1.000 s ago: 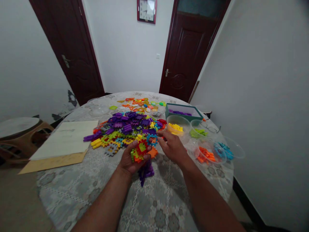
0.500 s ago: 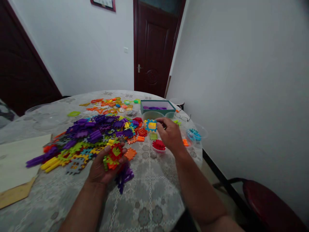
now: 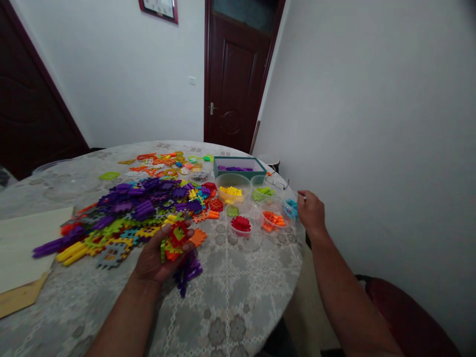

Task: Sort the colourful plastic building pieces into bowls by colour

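My left hand is closed around a small stack of toothed plastic building pieces, with a red piece on top and green and orange ones under it. Just past its fingertips lies an orange toothed piece. Purple pieces lie on the table below that hand. At the table's right edge, my right hand is beside the blue pieces. Its fingers are curled together, and whatever they hold is hidden from view.
Clear bowls hold yellow pieces, green pieces, red pieces and orange pieces. Behind them stands a green-edged box with purple pieces. A mixed heap covers the left middle, near a pale board.
My right hand has moved right, from above the bowls to the blue pieces at the table's edge. The blue toothed piece it held is out of sight. My left hand keeps its stack.
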{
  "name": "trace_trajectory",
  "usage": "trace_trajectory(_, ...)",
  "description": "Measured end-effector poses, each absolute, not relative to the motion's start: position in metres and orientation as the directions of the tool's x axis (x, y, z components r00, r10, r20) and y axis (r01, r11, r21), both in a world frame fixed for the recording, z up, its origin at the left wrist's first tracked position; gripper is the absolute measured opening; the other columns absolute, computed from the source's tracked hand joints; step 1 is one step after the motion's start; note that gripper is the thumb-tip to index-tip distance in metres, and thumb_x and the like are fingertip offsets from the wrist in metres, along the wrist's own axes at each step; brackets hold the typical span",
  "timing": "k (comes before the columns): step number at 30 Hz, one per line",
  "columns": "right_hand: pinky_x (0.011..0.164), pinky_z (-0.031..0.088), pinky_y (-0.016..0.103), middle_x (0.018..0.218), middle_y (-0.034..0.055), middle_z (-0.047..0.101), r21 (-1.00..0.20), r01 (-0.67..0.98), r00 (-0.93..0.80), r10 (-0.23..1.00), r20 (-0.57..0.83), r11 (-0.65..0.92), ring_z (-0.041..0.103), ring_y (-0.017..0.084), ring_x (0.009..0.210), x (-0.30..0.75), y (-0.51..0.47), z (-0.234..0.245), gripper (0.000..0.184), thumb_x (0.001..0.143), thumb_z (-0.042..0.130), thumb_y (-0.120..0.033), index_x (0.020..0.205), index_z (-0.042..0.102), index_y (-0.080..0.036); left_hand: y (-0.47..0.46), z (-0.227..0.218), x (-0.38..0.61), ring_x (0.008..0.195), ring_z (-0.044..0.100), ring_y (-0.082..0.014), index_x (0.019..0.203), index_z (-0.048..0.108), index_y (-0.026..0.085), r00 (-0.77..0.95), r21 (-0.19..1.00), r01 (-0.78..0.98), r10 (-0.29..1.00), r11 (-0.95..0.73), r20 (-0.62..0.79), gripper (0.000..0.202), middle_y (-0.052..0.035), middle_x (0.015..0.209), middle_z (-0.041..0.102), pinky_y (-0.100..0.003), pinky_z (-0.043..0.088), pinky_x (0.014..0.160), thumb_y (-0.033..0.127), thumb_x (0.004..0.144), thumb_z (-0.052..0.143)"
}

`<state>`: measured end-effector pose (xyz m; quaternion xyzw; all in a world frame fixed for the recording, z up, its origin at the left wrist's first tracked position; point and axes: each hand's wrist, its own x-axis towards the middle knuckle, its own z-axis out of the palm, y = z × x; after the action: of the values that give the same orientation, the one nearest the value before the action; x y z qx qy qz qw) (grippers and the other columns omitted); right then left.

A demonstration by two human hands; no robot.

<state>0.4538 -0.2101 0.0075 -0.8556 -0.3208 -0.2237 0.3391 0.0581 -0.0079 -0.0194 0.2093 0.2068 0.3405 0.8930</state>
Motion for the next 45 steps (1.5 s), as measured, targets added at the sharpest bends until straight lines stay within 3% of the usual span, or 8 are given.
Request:
trace_trajectory(6, 0.098, 0.052, 0.041, 0.108, 0.0132, 0.077, -0.366, 0.881, 0.471, 0.494, 0.731, -0.299, 0.068, 0.027, 0.105, 0.387, -0.208, -0.01, 0.033, 0.103, 0.047, -0.034, 0.107, 0.075, -0.018, -0.007, -0.024, 0.059, 0.071, 0.069, -0.0216, 0.111, 0.07, 0.014, 0.698, 0.508, -0.503, 0.675, 0.699, -0.237, 0.029, -0.0121, 0.094, 0.073, -0.03, 0.059, 0.052, 0.025, 0.086, 0.075)
trace_trajectory(13, 0.09, 0.052, 0.037, 0.1, 0.0103, 0.076, -0.3, 0.937, 0.329, 0.738, 0.589, -0.178, 0.07, 0.024, 0.095, 0.363, -0.193, -0.033, 0.025, 0.104, 0.054, -0.035, 0.101, 0.073, -0.019, -0.005, -0.027, 0.058, 0.073, 0.07, -0.0223, 0.111, 0.071, 0.014, 0.698, 0.511, -0.52, 0.685, 0.685, -0.208, 0.027, -0.0128, 0.095, 0.073, -0.03, 0.059, 0.053, 0.02, 0.085, 0.075)
trace_trajectory(25, 0.092, 0.052, 0.039, 0.102, 0.0116, 0.077, -0.243, 0.939, 0.341, 0.725, 0.598, -0.241, 0.07, 0.026, 0.097, 0.354, -0.177, -0.038, 0.025, 0.104, 0.05, -0.03, 0.103, 0.073, -0.019, -0.002, -0.035, 0.059, 0.08, 0.074, -0.0238, 0.113, 0.07, 0.014, 0.686, 0.519, -0.563, 0.714, 0.643, -0.14, 0.027, -0.0135, 0.103, 0.076, -0.03, 0.06, 0.053, 0.019, 0.086, 0.073)
trace_trajectory(31, 0.1, 0.051, 0.043, 0.109, 0.0131, 0.077, -0.212, 0.97, 0.229, 0.741, 0.631, -0.119, 0.069, 0.028, 0.105, 0.345, -0.162, 0.011, 0.03, 0.105, 0.048, -0.033, 0.109, 0.074, -0.018, -0.004, -0.037, 0.06, 0.081, 0.074, -0.0233, 0.111, 0.07, 0.014, 0.685, 0.502, -0.573, 0.714, 0.648, -0.141, 0.025, -0.0122, 0.102, 0.077, -0.029, 0.058, 0.052, 0.018, 0.087, 0.074)
trace_trajectory(33, 0.099, 0.051, 0.041, 0.113, 0.0125, 0.078, -0.19, 0.979, 0.164, 0.818, 0.551, -0.068, 0.07, 0.028, 0.106, 0.346, -0.141, 0.035, 0.033, 0.106, 0.047, -0.034, 0.113, 0.075, -0.019, -0.004, -0.036, 0.061, 0.08, 0.074, -0.0235, 0.11, 0.07, 0.014, 0.686, 0.502, -0.569, 0.713, 0.651, -0.146, 0.024, -0.0123, 0.102, 0.077, -0.029, 0.058, 0.051, 0.019, 0.086, 0.075)
trace_trajectory(35, 0.091, 0.053, 0.038, 0.108, 0.0113, 0.079, -0.173, 0.983, 0.129, 0.916, 0.381, -0.066, 0.072, 0.027, 0.099, 0.349, -0.112, 0.053, 0.034, 0.107, 0.047, -0.037, 0.11, 0.077, -0.021, -0.004, -0.035, 0.061, 0.08, 0.075, -0.0239, 0.108, 0.07, 0.013, 0.681, 0.507, -0.569, 0.717, 0.648, -0.151, 0.023, -0.0126, 0.102, 0.077, -0.029, 0.057, 0.051, 0.019, 0.086, 0.075)
trace_trajectory(39, 0.075, 0.052, 0.032, 0.088, 0.0099, 0.079, -0.084, 0.985, 0.155, 0.988, 0.022, -0.153, 0.072, 0.024, 0.079, 0.36, -0.055, 0.068, 0.044, 0.107, 0.051, -0.048, 0.088, 0.08, -0.021, -0.004, -0.034, 0.06, 0.078, 0.075, -0.0234, 0.108, 0.07, 0.014, 0.678, 0.487, -0.579, 0.718, 0.654, -0.158, 0.022, -0.0116, 0.1, 0.077, -0.029, 0.058, 0.05, 0.018, 0.087, 0.074)
trace_trajectory(45, 0.074, 0.052, 0.035, 0.089, 0.0154, 0.08, 0.017, 0.982, 0.189, 0.982, -0.009, -0.189, 0.074, 0.027, 0.082, 0.37, -0.031, 0.06, 0.055, 0.106, 0.047, -0.057, 0.085, 0.081, -0.019, -0.002, -0.035, 0.058, 0.078, 0.076, -0.0245, 0.108, 0.071, 0.014, 0.668, 0.468, -0.609, 0.733, 0.64, -0.133, 0.022, -0.0125, 0.099, 0.078, -0.028, 0.058, 0.05, 0.018, 0.087, 0.075)
